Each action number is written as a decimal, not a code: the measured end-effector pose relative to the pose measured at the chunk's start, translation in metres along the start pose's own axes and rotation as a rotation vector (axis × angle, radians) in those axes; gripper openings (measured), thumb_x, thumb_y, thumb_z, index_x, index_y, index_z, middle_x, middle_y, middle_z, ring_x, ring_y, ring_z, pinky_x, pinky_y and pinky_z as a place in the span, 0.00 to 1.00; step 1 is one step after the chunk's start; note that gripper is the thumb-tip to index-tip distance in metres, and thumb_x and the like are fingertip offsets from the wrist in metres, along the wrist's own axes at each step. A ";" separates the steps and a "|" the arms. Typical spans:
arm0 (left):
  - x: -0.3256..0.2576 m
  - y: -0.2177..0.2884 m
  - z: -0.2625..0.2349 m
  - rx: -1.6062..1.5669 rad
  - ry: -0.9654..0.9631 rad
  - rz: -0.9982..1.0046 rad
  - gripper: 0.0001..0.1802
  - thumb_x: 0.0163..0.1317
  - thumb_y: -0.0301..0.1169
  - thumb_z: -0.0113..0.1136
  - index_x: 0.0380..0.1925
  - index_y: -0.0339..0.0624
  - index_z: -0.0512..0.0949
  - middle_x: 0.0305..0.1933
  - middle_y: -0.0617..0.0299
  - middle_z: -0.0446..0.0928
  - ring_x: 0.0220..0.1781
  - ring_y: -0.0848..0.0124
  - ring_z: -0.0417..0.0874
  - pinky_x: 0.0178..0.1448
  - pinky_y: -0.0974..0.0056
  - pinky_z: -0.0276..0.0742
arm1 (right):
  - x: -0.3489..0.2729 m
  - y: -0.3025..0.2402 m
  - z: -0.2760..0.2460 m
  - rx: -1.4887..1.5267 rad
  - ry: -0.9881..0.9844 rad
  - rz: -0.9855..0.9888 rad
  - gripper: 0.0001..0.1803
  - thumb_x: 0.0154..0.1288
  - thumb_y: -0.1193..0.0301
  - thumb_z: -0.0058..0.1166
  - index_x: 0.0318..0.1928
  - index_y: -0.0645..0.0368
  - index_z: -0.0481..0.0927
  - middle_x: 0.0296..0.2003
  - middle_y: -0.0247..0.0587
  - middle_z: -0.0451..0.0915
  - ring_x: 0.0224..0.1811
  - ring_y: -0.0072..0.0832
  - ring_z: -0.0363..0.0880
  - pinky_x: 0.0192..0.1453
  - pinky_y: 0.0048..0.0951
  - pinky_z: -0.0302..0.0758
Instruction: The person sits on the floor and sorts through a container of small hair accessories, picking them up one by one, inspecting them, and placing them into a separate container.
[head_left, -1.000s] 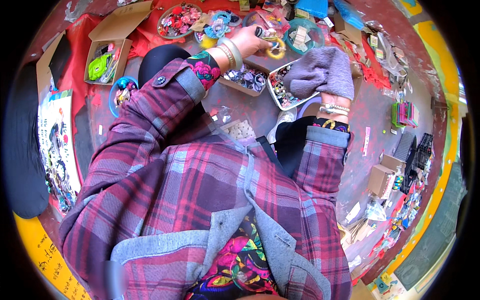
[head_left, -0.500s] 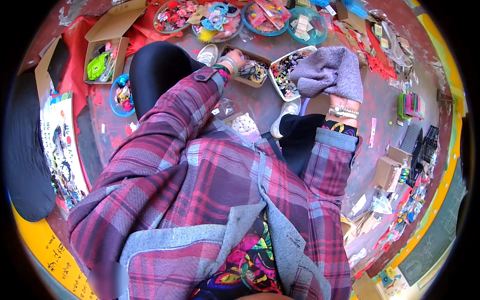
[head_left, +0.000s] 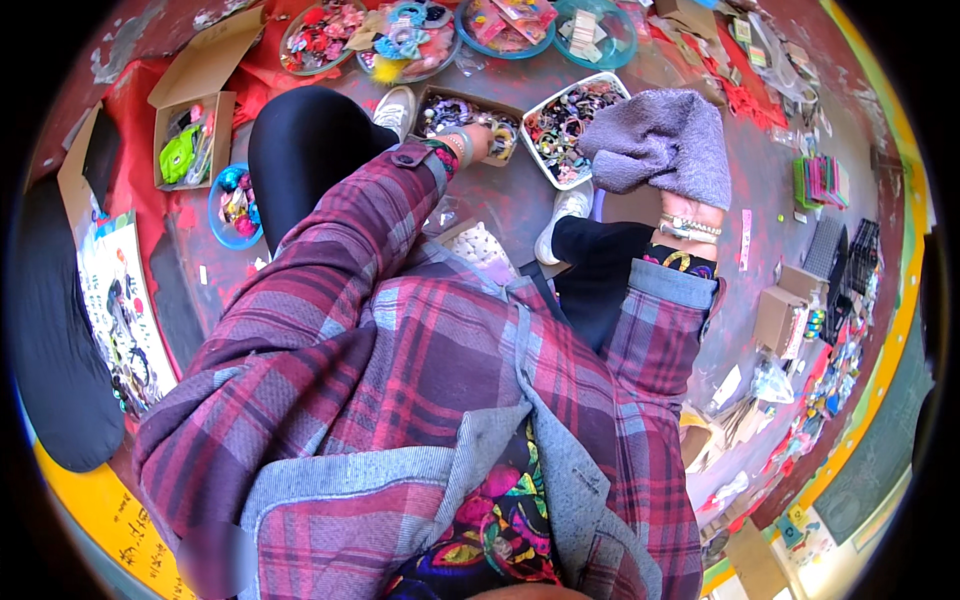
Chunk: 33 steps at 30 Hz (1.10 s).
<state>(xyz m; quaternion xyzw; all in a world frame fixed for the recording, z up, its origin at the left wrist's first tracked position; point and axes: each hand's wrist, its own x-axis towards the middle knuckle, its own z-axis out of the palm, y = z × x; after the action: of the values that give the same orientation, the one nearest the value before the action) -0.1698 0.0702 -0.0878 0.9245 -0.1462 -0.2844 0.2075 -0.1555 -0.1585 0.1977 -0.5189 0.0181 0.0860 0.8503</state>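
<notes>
My left hand [head_left: 478,143] reaches into a small open cardboard box [head_left: 508,164] packed with hair ties [head_left: 455,115]. Its fingers are curled down among them, and whatever they pinch is too small to make out. A fuzzy grey-purple cloth [head_left: 660,140] hangs bunched over my right hand [head_left: 690,207]; the fingers are hidden in it, and a bracelet shows on the wrist. Just left of the cloth, a white tray [head_left: 575,185] heaped with dark and coloured hair accessories stands beside the cardboard box.
Round tubs of accessories [head_left: 385,72] line the far side. On the left are an open carton [head_left: 196,180] with a green item and a blue bowl [head_left: 232,242]. Colourful stacked baskets [head_left: 822,182] and small cartons [head_left: 780,318] lie at the right. My shoes flank the cardboard box.
My left hand has moved nearer and slightly right within the box, uncovering hair ties behind it. The right hand and cloth have barely moved. The whole view has shifted slightly.
</notes>
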 end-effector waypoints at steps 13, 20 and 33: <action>0.004 0.065 -0.071 0.252 -0.293 -0.212 0.17 0.53 0.34 0.49 0.42 0.41 0.77 0.49 0.50 0.73 0.51 0.56 0.74 0.52 0.57 0.70 | -0.022 -0.053 -0.060 -0.202 0.265 -0.224 0.24 0.65 0.58 0.31 0.54 0.62 0.65 0.52 0.48 0.68 0.54 0.41 0.65 0.57 0.47 0.63; 0.034 0.084 -0.087 0.138 -0.049 -0.168 0.13 0.51 0.32 0.50 0.35 0.41 0.78 0.40 0.48 0.76 0.45 0.55 0.77 0.47 0.57 0.72 | -0.025 -0.042 -0.104 0.246 0.270 -0.196 0.26 0.64 0.57 0.31 0.55 0.62 0.64 0.57 0.47 0.63 0.57 0.44 0.62 0.59 0.53 0.59; 0.120 0.139 -0.016 -0.087 0.293 0.304 0.30 0.44 0.26 0.57 0.52 0.44 0.65 0.56 0.45 0.61 0.58 0.49 0.62 0.59 0.53 0.61 | -0.010 -0.067 -0.063 0.356 0.641 -0.263 0.27 0.64 0.55 0.32 0.58 0.59 0.61 0.59 0.45 0.60 0.60 0.42 0.57 0.62 0.52 0.52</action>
<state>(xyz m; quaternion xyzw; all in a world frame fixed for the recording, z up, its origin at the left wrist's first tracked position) -0.0863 -0.0922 -0.0668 0.9134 -0.2398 -0.1184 0.3068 -0.1510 -0.2454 0.2288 -0.3615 0.2310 -0.1949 0.8820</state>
